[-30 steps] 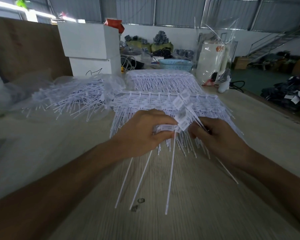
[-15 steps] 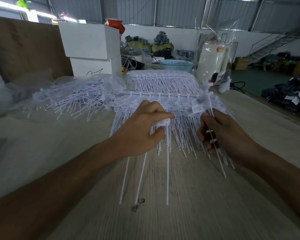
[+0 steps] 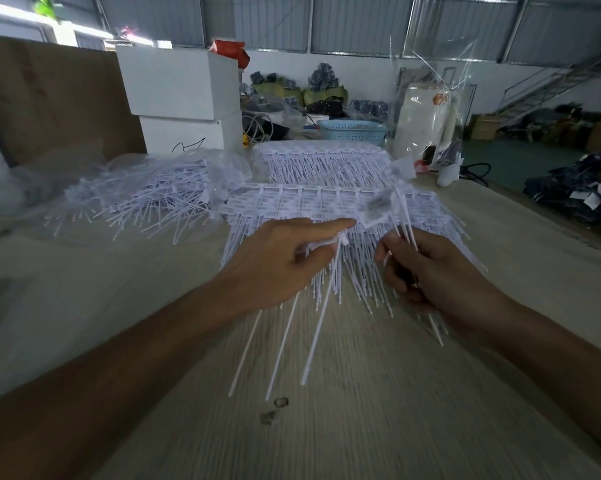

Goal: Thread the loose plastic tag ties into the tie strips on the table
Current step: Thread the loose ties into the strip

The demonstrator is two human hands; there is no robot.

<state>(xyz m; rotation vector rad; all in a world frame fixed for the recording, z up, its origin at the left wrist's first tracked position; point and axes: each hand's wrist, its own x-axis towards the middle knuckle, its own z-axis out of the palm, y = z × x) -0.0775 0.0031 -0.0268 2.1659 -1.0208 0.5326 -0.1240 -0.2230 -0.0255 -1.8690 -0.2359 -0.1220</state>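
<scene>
White tie strips (image 3: 330,206) lie in overlapping rows on the wooden table (image 3: 361,410), tails pointing at me. My left hand (image 3: 278,265) pinches the heads of a few threaded ties (image 3: 285,341) between thumb and index finger; their long tails hang down over the table. To the right, my right hand (image 3: 434,271) grips several loose ties (image 3: 401,216) by their stems, with the tag heads blurred and raised above the strips. Both hands hover just in front of the strip pile.
A heap of loose ties (image 3: 146,199) in clear plastic lies at the left. A second strip stack (image 3: 323,161) sits farther back. Stacked white boxes (image 3: 184,98), a blue basket (image 3: 352,131) and a wrapped white appliance (image 3: 427,119) stand behind. The table's right edge (image 3: 552,220) runs diagonally.
My right hand pulled away from the left with its loose ties, then lifted them so the heads point up. The left hand kept its pinch and stretched its index finger forward.
</scene>
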